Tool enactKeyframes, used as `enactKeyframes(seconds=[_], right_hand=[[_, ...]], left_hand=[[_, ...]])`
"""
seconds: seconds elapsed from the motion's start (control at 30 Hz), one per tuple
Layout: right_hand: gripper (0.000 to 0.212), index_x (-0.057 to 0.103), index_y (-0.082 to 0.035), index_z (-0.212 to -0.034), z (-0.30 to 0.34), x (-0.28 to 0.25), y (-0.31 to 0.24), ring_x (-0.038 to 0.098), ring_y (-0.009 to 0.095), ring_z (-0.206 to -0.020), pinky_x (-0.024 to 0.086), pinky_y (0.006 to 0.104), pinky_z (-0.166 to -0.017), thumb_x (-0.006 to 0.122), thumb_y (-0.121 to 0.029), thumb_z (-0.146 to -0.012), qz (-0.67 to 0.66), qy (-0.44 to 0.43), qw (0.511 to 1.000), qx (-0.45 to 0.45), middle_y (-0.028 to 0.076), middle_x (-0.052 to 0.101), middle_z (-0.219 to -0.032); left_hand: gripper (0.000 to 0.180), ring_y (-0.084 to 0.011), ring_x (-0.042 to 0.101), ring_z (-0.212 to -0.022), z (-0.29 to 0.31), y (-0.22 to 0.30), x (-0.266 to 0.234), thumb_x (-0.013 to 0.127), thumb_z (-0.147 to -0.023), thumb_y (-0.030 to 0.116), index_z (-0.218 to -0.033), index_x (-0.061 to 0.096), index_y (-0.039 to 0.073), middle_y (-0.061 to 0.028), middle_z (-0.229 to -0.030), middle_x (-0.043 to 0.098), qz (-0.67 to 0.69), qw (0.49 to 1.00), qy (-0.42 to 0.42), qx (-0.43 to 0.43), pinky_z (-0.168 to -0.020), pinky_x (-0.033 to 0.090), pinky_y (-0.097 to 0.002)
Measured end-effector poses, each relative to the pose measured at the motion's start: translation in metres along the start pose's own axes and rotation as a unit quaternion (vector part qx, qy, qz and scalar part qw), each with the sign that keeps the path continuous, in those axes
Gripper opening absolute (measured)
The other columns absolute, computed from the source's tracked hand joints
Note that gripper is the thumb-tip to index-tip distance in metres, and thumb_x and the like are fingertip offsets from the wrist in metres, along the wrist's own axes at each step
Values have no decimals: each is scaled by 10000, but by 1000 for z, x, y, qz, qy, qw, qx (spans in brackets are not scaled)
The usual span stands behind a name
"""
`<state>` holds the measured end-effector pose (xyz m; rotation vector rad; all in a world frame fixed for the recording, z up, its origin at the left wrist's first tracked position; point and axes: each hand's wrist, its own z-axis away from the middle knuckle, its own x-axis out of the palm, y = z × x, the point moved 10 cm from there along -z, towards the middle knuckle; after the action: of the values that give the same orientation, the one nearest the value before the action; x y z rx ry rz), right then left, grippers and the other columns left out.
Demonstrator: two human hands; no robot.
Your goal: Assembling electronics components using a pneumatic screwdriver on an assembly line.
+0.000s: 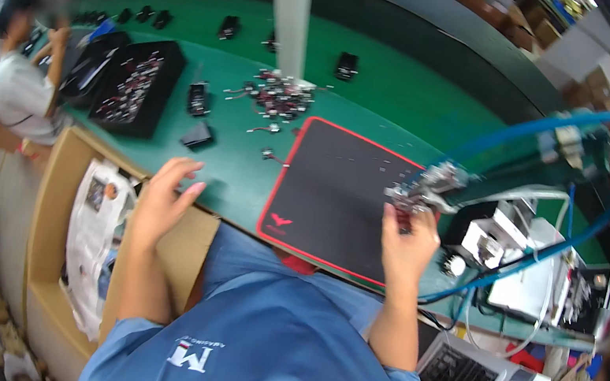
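My left hand (167, 196) hangs over the table's near edge, beside an open cardboard box, with its thumb and fingers apart and nothing between them. Nearest to it on the green table is a small black block (198, 135). My right hand (409, 247) is at the right side of a black mat with a red rim (336, 195). Its fingers pinch at the metal head of a tool (434, 183) fed by blue hoses. A small dark reddish part shows between the fingertips, too blurred to name.
A pile of small wired parts (276, 96) lies behind the mat, left of a pale post (289, 12). Farther left stands a black bin of similar parts (138, 84). Blue hoses (594, 228) and metal equipment crowd the right. A co-worker (22, 86) sits at far left.
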<state>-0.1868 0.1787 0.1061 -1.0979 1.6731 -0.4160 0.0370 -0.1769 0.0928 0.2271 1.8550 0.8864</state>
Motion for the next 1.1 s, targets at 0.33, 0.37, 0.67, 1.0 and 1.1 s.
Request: enactKeyframes(seconds=[0.33, 0.37, 0.67, 1.0, 1.1], right_hand=[[123, 720, -23, -989, 12, 2, 45, 666, 383, -836, 532, 488, -732, 754, -66, -878, 205, -39, 978, -20, 145, 675, -954], [123, 720, -23, -989, 12, 4, 41, 666, 383, -836, 532, 488, -732, 754, -66, -878, 205, -40, 978, -24, 145, 675, -954], [137, 728, -42, -990, 40, 70, -48, 696, 304, -826, 570, 382, -735, 784, -115, -888, -46, -168, 980, -96, 123, 699, -944], [216, 711, -41, -1059, 7, 234, -85, 657, 342, -1069, 549, 440, -917, 745, -49, -846, -12, -247, 927, -283, 118, 702, -1101], [155, 721, -24, -1008, 11, 213, -77, 688, 352, -1006, 561, 450, -892, 745, -46, -856, -23, -248, 940, -234, 136, 720, -1067]], left_hand=[[394, -319, 589, -1190, -41, -17, -1, 786, -894, 171, -1253, 670, 59, -105, -1254, 640, -186, 977, 100, 40, -985, 450, -445], [430, -336, 562, -1232, -46, -29, -3, 791, -891, 199, -1280, 657, 75, -97, -1293, 627, -196, 973, 122, -7, -1021, 421, -463], [237, -362, 575, -1223, -37, -41, 33, 809, -856, 166, -972, 626, 69, -127, -1340, 619, -156, 981, 112, -10, -996, 423, -494], [535, -391, 682, -1047, -11, -18, 50, 791, -874, 165, -1322, 536, 19, -191, -1242, 654, 47, 987, 151, 2, -862, 551, -448], [573, -307, 701, -1030, -7, -19, 61, 773, -909, 175, -1411, 530, 44, -138, -1217, 669, 97, 988, 120, 2, -852, 558, -416]])
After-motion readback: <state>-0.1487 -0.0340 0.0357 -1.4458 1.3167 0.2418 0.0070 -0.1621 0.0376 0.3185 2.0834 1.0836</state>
